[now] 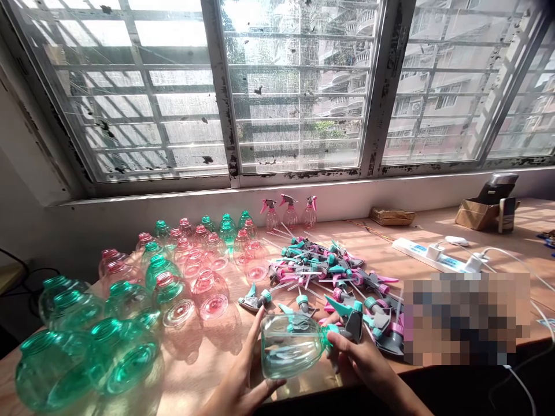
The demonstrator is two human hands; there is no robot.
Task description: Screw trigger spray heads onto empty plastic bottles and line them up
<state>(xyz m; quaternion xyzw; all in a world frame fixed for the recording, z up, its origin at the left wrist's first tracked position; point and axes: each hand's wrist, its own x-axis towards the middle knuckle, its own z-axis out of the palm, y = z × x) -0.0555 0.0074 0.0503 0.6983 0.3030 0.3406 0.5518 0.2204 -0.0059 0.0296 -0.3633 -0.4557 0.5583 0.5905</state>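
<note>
A clear green plastic bottle (pixel 291 349) lies on its side between my two hands at the table's front edge. My left hand (pixel 247 370) cradles the base end, with the thumb along the lower side and a finger along the far side. My right hand (pixel 362 361) grips the teal collar of a grey-and-teal trigger spray head (pixel 353 318) at the bottle's neck. The head's straw shows inside the bottle. Whether the collar is fully threaded I cannot tell. A loose spray head (pixel 255 299) lies just beyond my left fingertips.
Open green bottles (pixel 125 352) and pink bottles (pixel 211 292) stand on the left. Behind my right hand spreads a pile of spray heads (pixel 321 263). Several assembled spray bottles (pixel 291 214) stand by the wall. A power strip (pixel 427 254) and a cardboard box (pixel 477 214) are right.
</note>
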